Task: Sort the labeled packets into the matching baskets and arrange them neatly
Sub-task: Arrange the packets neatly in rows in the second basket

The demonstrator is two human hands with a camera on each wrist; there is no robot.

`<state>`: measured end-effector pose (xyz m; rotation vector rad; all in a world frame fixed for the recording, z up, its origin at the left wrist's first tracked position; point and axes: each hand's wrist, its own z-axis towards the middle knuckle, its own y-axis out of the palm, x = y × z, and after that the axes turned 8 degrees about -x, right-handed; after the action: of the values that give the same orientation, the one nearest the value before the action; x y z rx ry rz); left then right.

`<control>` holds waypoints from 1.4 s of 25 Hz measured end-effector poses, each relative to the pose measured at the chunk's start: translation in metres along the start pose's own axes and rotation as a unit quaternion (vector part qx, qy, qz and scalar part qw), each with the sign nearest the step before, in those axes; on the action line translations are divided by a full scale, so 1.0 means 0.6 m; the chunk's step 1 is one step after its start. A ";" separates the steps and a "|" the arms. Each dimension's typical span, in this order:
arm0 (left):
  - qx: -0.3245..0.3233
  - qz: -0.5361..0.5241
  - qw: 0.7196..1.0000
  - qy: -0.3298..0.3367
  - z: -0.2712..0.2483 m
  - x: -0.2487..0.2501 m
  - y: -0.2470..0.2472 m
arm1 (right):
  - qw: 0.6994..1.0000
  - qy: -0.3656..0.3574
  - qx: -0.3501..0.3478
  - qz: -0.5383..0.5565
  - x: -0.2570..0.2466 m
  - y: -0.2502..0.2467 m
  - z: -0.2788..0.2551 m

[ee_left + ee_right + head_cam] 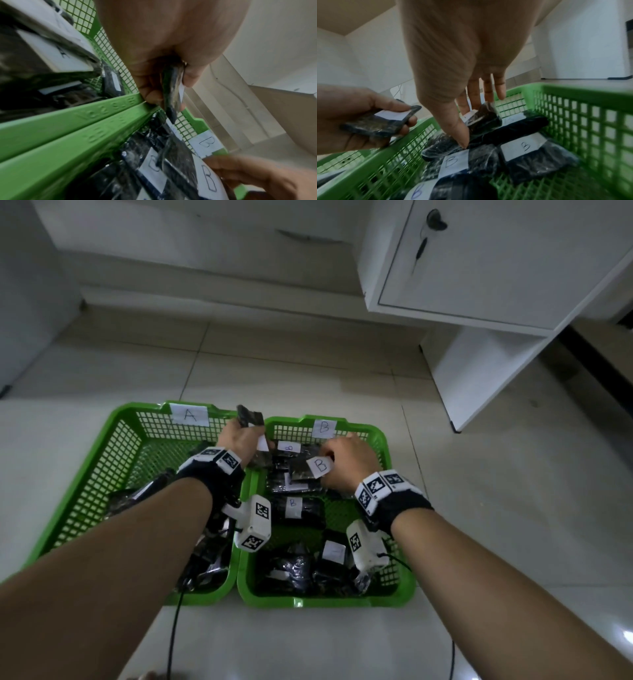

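Note:
Two green mesh baskets stand side by side on the floor: basket A (137, 409) on the left and basket B (378, 436) on the right, each with a paper letter on its far wall. My left hand (239, 440) grips a dark wrapped packet (250, 417) with a white label above the rims where the baskets meet; its letter is unreadable. Inside basket B, my right hand (346, 463) pinches a packet marked B (320, 467), thumb over the label and fingers at its far end. Several B packets (525, 146) lie under it. Dark packets (205, 559) fill basket A's near side.
A white cabinet (479, 268) stands at the back right, its side panel (479, 378) reaching the floor close to basket B. Pale floor tiles (274, 364) surround the baskets. Thin black cables (173, 638) trail from both wrists toward me.

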<state>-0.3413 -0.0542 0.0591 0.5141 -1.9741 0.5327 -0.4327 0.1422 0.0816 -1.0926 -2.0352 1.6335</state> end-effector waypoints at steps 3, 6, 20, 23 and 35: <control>-0.031 -0.021 0.999 -0.026 0.011 -0.015 -0.004 | 0.999 -0.033 -0.018 0.010 -0.030 0.027 0.025; -0.051 -0.022 0.998 -0.039 0.046 -0.031 -0.011 | 0.998 -0.051 -0.021 -0.008 -0.049 0.046 0.037; -0.080 -0.064 0.994 0.035 -0.046 0.049 0.042 | 0.949 -0.046 0.130 0.282 -0.004 -0.026 0.009; -0.091 0.063 0.989 0.099 -0.061 0.069 0.085 | 0.961 -0.069 0.142 0.225 0.006 -0.040 -0.014; -0.252 0.720 0.643 0.069 -0.034 0.001 0.113 | 0.998 0.037 0.026 -0.040 0.114 -0.029 -0.062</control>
<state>-0.3651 0.0128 0.0580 -1.5887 -1.8794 0.8261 -0.4599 0.2162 0.0944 -1.0246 -1.9520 1.5748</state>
